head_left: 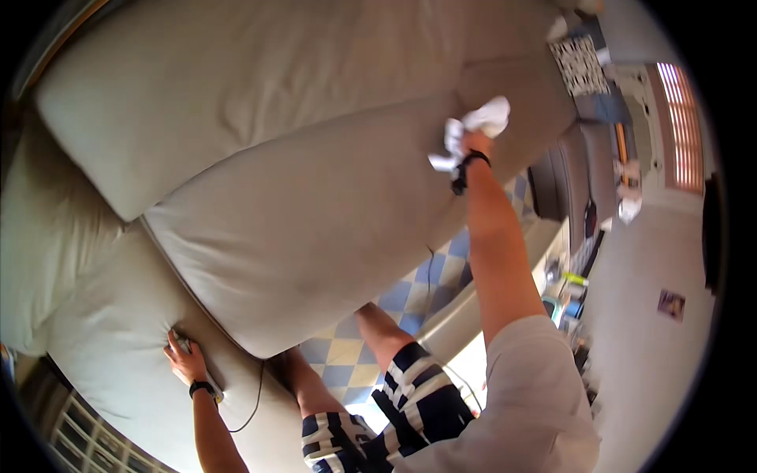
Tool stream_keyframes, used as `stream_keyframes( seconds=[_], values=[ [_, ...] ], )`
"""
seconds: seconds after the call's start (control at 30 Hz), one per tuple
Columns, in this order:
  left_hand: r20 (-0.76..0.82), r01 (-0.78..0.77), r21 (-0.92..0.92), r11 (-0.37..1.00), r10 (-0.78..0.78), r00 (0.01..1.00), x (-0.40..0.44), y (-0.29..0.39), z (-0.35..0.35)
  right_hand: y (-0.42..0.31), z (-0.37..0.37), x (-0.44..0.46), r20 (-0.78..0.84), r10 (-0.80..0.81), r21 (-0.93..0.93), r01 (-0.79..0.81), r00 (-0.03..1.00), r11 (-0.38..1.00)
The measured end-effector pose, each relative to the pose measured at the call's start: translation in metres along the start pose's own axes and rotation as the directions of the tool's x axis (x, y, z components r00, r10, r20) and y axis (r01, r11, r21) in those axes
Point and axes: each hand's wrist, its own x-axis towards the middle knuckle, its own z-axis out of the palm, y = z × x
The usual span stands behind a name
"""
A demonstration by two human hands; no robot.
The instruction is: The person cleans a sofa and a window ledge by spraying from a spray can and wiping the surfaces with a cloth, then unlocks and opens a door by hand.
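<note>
Across the beige sofa point(300, 213), my right hand point(477, 143) is clutching white cloth point(490, 117); my left hand point(188, 364) is resting, grip unclear.

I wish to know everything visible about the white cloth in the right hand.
The white cloth looks thin and soft, like fabric or tissue, with no pattern visible. It is bunched in the right hand, loose parts sticking out on several sides, over the beige sofa. Blur hides whether they touch.
</note>
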Motion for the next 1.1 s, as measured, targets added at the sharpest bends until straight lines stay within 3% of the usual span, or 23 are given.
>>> stream_keyframes(
  seconds=[0.07, 0.1, 0.17, 0.2, 0.23, 0.27, 0.3, 0.33, 0.37, 0.4, 0.43, 0.5, 0.6, 0.7, 0.73, 0.77, 0.87, 0.97, 1.07, 1.1],
  values=[
    [0.008, -0.005, 0.031, 0.999, 0.005, 1.000, 0.000, -0.011, 0.002, 0.005, 0.073, -0.033, 0.201, -0.079, 0.033, 0.074, 0.976, 0.997],
    [-0.005, 0.002, 0.029, 1.000, -0.002, 1.000, 0.002, -0.005, 0.000, 0.003, 0.104, -0.071, 0.217, -0.213, -0.002, 0.219, 0.953, 0.976],
    [0.019, 0.022, -0.115, 0.993, -0.020, 1.000, -0.011, 0.022, -0.015, -0.010, 0.113, -0.191, 0.060, -0.523, -0.270, 0.518, 0.851, 0.812],
    [0.031, 0.030, -0.165, 0.986, -0.025, 0.999, -0.020, 0.036, -0.037, -0.007, 0.084, -0.256, 0.078, -0.587, -0.001, 0.589, 0.806, 0.808],
    [0.091, 0.014, -0.274, 0.962, 0.012, 0.996, -0.032, 0.074, -0.066, 0.001, 0.066, -0.319, 0.177, -0.568, 0.239, 0.525, 0.804, 0.817],
    [0.030, -0.153, -0.262, 0.953, 0.166, 0.986, -0.038, 0.085, -0.060, 0.017, 0.005, -0.354, 0.310, -0.779, 0.318, 0.713, 0.545, 0.625],
    [0.049, -0.188, -0.317, 0.930, 0.214, 0.976, -0.051, 0.120, -0.081, 0.035, -0.009, -0.392, 0.269, -0.830, 0.321, 0.767, 0.489, 0.556],
    [-0.012, -0.318, -0.383, 0.867, 0.339, 0.941, -0.060, 0.162, -0.095, 0.051, -0.015, -0.414, 0.428, -0.792, 0.379, 0.709, 0.435, 0.595],
    [0.060, -0.332, -0.347, 0.877, 0.374, 0.926, -0.075, 0.208, -0.122, 0.068, -0.040, -0.429, 0.490, -0.803, 0.383, 0.743, 0.340, 0.548],
    [0.074, -0.368, -0.436, 0.821, 0.440, 0.895, -0.095, 0.253, -0.146, 0.085, -0.068, -0.439, 0.516, -0.805, 0.399, 0.749, 0.293, 0.529],
    [0.042, -0.449, -0.530, 0.719, 0.552, 0.833, -0.112, 0.280, -0.154, 0.099, -0.094, -0.451, 0.514, -0.785, 0.443, 0.677, 0.345, 0.588],
    [-0.023, -0.616, -0.565, 0.549, 0.735, 0.677, -0.141, 0.344, -0.199, 0.114, -0.149, -0.462, 0.340, -0.799, 0.471, 0.646, 0.496, 0.601],
    [-0.120, -0.691, -0.635, 0.346, 0.840, 0.530, -0.182, 0.369, -0.262, 0.136, -0.228, -0.486, 0.425, -0.658, 0.491, 0.453, 0.621, 0.744],
    [-0.304, -0.785, -0.617, 0.061, 0.901, 0.309, -0.215, 0.364, -0.292, 0.204, -0.334, -0.526, 0.437, -0.491, 0.495, 0.254, 0.754, 0.831],
    [-0.281, -0.727, -0.686, -0.002, 0.923, 0.263, -0.232, 0.385, -0.302, 0.226, -0.341, -0.529, 0.426, -0.431, 0.494, 0.194, 0.796, 0.847],
    [-0.209, -0.722, -0.690, 0.039, 0.945, 0.251, -0.201, 0.430, -0.301, 0.209, -0.326, -0.488, 0.455, -0.395, 0.479, 0.155, 0.798, 0.864],
    [-0.090, -0.770, -0.638, -0.010, 0.994, 0.061, -0.266, 0.405, -0.349, 0.275, -0.415, -0.582, 0.450, -0.180, 0.532, -0.102, 0.875, 0.840],
    [0.005, -0.854, -0.492, -0.169, 0.980, -0.197, -0.326, 0.363, -0.376, 0.334, -0.453, -0.704, 0.531, 0.009, 0.662, -0.421, 0.847, 0.620],
    [0.092, -0.810, -0.535, -0.238, 0.937, -0.336, -0.376, 0.328, -0.381, 0.356, -0.479, -0.804, 0.478, 0.327, 0.511, -0.561, 0.815, 0.651],
    [0.104, -0.791, -0.548, -0.272, 0.916, -0.387, -0.391, 0.317, -0.377, 0.364, -0.472, -0.835, 0.496, 0.423, 0.509, -0.649, 0.758, 0.566]
  ],
)
